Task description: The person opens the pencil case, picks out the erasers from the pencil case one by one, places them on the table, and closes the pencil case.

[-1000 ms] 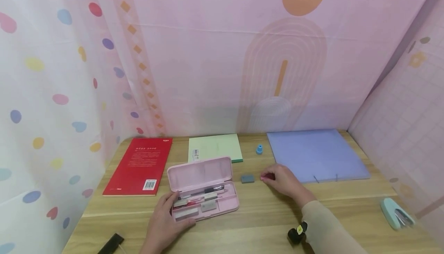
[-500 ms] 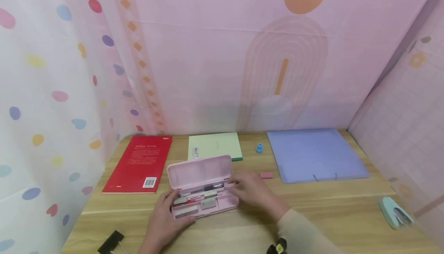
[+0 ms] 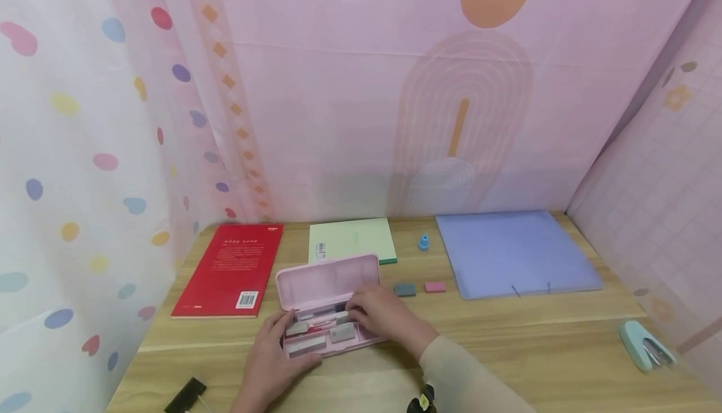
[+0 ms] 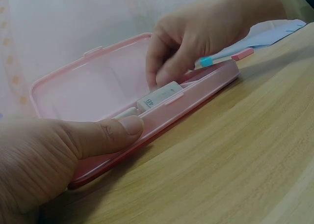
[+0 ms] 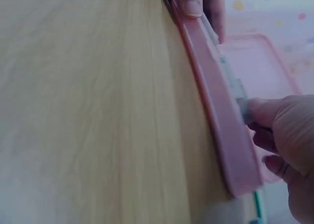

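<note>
Head view: your left hand [image 3: 272,356] gripped the pink oblong plastic case [image 3: 324,282] at nine o'clock, likely steadying it; your right hand [image 3: 385,314] pinched a grey block [image 5: 242,109].

left grip [image 3: 273,355] clasping, thumb [image 4: 110,135] extended | right grip [image 3: 387,316] pinching, fingers [image 4: 156,57] bent downward

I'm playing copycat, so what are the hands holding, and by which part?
The left hand holds the pink pencil case by its left end. The right hand seems to pinch a grey eraser inside it, by its right end.
</note>
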### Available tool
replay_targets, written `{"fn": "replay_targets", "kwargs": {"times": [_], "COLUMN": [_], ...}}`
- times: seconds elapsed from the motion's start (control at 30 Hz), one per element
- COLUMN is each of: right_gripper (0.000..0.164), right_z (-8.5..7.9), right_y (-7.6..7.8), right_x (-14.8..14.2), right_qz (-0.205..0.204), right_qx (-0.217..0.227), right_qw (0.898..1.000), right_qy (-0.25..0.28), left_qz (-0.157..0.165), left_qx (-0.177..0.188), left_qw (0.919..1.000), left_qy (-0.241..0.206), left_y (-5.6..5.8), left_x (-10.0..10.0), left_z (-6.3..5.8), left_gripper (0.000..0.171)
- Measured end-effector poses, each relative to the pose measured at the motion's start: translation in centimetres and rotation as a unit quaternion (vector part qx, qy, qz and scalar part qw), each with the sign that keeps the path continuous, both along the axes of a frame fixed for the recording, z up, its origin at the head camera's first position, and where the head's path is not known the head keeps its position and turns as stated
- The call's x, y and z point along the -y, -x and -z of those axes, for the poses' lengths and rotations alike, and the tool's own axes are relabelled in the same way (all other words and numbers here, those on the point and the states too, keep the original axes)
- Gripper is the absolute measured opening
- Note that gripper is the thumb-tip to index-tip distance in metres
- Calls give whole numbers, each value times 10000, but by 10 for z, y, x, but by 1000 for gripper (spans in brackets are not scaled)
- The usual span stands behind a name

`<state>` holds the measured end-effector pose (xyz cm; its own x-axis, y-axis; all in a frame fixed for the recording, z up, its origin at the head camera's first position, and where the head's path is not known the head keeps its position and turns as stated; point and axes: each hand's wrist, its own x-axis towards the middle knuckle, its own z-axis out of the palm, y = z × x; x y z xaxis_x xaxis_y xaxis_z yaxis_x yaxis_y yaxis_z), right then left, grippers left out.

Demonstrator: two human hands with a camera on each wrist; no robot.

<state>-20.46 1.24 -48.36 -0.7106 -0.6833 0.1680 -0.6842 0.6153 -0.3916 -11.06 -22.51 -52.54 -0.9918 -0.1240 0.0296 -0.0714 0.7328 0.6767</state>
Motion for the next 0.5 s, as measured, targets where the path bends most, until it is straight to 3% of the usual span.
{"fn": "replay_targets", "kwargs": {"times": [0.1, 0.2, 0.33, 0.5], "right_gripper": [11, 12, 15, 24], "right_z": [-5, -6, 6, 18], "right_y": [-6, -11, -9, -2], "right_x": [-25, -65, -116, -145], "right_qz": [194, 679, 1665, 2102], "right_qx": [-155, -279, -341, -28], "right_qw": [9987, 9930, 9811, 9744], "right_qy": [444, 929, 927, 801], "left_qz": [22, 43, 28, -35], "left_qx": [-44, -82, 18, 339], "left_qw": [10000, 10000, 10000, 9994], "left_qy": [-6, 10, 31, 10], "left_y": [1, 3, 4, 3], "left_x": [-3, -5, -4, -3], "left_z": [2, 3, 0, -2], "left_gripper": [112, 112, 114, 115]}}
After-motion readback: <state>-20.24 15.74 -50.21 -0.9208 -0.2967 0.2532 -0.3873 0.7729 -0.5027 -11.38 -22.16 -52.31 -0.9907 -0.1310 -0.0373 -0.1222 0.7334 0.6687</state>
